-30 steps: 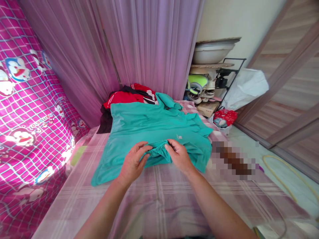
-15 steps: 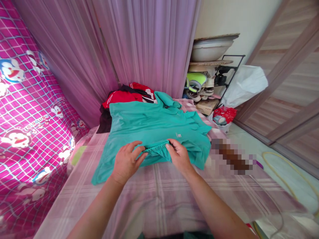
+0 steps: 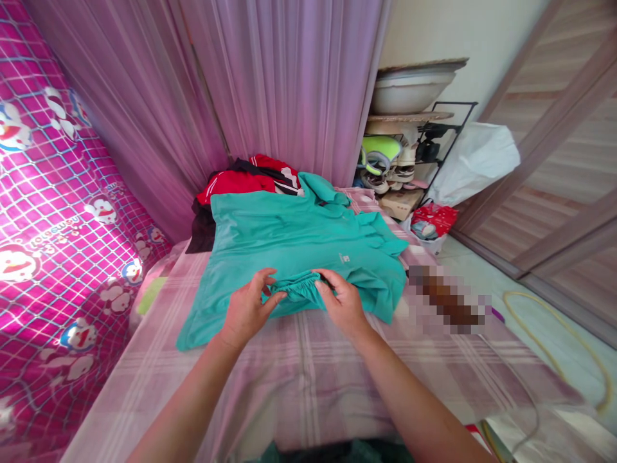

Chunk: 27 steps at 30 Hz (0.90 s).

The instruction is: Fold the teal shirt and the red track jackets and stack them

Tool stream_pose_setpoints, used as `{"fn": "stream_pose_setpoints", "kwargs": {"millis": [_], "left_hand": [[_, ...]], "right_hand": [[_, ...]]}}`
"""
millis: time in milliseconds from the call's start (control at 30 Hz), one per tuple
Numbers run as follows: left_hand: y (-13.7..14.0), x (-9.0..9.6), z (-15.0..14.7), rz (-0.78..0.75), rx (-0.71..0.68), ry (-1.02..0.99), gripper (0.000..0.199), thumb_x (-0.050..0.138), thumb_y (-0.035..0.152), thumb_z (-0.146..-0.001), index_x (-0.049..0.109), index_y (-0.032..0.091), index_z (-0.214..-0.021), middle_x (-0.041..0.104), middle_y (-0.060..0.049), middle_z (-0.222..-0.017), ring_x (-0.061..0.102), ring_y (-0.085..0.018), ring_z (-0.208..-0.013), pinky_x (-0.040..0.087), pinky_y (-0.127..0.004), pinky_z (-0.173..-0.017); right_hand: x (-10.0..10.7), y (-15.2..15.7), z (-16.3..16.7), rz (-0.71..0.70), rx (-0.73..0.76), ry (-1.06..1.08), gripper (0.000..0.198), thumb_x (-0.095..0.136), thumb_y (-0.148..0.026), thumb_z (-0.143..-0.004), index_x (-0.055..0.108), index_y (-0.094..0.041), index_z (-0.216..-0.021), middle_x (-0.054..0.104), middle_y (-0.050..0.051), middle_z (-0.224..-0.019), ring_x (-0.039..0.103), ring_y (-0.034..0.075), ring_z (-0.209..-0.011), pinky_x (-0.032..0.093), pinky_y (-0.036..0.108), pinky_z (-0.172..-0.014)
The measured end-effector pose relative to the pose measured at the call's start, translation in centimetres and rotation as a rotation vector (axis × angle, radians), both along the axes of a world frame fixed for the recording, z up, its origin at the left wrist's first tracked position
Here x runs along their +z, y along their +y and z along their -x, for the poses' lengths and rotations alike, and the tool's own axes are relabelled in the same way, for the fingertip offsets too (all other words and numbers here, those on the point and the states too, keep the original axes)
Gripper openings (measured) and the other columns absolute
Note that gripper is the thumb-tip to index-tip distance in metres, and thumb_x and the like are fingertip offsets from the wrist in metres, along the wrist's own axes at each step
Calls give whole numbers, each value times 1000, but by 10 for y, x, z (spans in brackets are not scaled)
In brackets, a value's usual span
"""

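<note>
A teal polo shirt point(image 3: 270, 231) lies spread on the plaid bedsheet point(image 3: 159, 386), its collar toward the right and a small white logo on the chest. My left hand point(image 3: 248, 305) pinches the gathered near side of the shirt between thumb and fingers. A short way to the right, my right hand point(image 3: 342, 299) grips the same gathered fold with thumb and forefinger. Between both hands the cloth bunches into small pleats. The fingertips are partly hidden by the fabric.
Red and black clothes point(image 3: 241, 180) lie piled behind the shirt, against the purple curtain point(image 3: 289, 83). A pixelated brown object point(image 3: 446, 299) rests on the right of the bed. Beyond stand a shoe rack point(image 3: 434, 141), a white bag point(image 3: 482, 161) and a yellow hose point(image 3: 523, 328).
My right hand has shifted slightly left, closer to my left hand. The fold between them is more tightly bunched. My left thumb and fingers have closed further on the cloth.
</note>
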<state>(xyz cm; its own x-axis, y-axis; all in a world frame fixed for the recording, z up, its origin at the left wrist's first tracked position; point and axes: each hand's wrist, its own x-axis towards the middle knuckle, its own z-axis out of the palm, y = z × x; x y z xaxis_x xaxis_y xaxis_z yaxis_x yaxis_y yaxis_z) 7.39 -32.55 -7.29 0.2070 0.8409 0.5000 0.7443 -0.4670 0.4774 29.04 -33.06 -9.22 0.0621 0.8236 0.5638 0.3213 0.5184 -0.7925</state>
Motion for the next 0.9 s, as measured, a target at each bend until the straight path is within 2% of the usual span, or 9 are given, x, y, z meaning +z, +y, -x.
{"fn": "stream_pose_setpoints", "kwargs": {"millis": [133, 200, 300, 367, 433, 600, 700, 767, 900], "left_hand": [[-2, -1, 3, 26, -65, 0, 19, 59, 40, -89, 66, 23, -94, 71, -1, -82, 64, -14, -70, 50, -26, -64], [-2, 0, 4, 79, -68, -36, 21, 60, 42, -87, 66, 22, -90, 70, -1, -81, 63, -15, -69, 49, -27, -63], [0, 7, 4, 230, -187, -112, 31, 65, 50, -82, 66, 21, -93, 71, -3, -87, 65, -16, -76, 51, -27, -66], [3, 15, 2, 290, -263, -144, 37, 64, 53, -81, 66, 21, -101, 73, -4, -94, 67, -18, -86, 53, -29, -73], [7, 23, -3, 299, -267, -138, 39, 58, 53, -85, 68, 21, -106, 74, -6, -99, 67, -19, -91, 53, -31, -77], [15, 36, -18, 343, -307, -80, 30, 57, 46, -88, 73, 22, -97, 75, -3, -93, 67, -17, -84, 51, -29, -78], [13, 38, -19, 355, -398, -74, 30, 54, 45, -91, 75, 23, -94, 75, -3, -89, 67, -16, -82, 51, -28, -78], [9, 38, -16, 339, -448, -68, 30, 58, 46, -89, 74, 23, -98, 75, -3, -91, 67, -17, -84, 50, -28, -78], [3, 33, -8, 344, -463, -49, 29, 62, 47, -86, 75, 22, -97, 75, -5, -89, 67, -18, -83, 50, -29, -77]], "right_hand": [[0, -4, -2, -63, 10, -71, 19, 53, -22, -90, 66, -25, -103, 74, 4, -100, 69, 18, -92, 55, 31, -85], [1, -5, -4, -125, -20, -106, 16, 53, -21, -89, 65, -24, -99, 72, 6, -102, 67, 19, -96, 55, 33, -86], [1, -4, -6, -179, -41, -144, 12, 54, -20, -88, 63, -24, -95, 69, 6, -97, 65, 20, -94, 54, 33, -84], [1, -4, -7, -167, -13, -170, 13, 53, -18, -88, 62, -24, -95, 68, 4, -92, 65, 19, -88, 54, 31, -80], [1, -5, -6, -158, 16, -197, 14, 53, -17, -88, 62, -25, -95, 68, 4, -91, 65, 18, -87, 54, 31, -79], [1, -8, -4, -179, 24, -212, 17, 51, -17, -88, 62, -25, -97, 69, 6, -98, 66, 19, -95, 54, 33, -84], [0, -10, -6, -164, 28, -206, 16, 53, -18, -87, 63, -24, -98, 69, 8, -112, 65, 21, -106, 52, 36, -92], [-1, -11, -8, -125, 56, -200, 17, 53, -18, -88, 62, -24, -101, 69, 9, -119, 65, 21, -108, 52, 37, -94], [-2, -12, -9, -40, 82, -183, 20, 50, -21, -91, 62, -25, -106, 74, 6, -108, 69, 19, -100, 54, 33, -88]]}}
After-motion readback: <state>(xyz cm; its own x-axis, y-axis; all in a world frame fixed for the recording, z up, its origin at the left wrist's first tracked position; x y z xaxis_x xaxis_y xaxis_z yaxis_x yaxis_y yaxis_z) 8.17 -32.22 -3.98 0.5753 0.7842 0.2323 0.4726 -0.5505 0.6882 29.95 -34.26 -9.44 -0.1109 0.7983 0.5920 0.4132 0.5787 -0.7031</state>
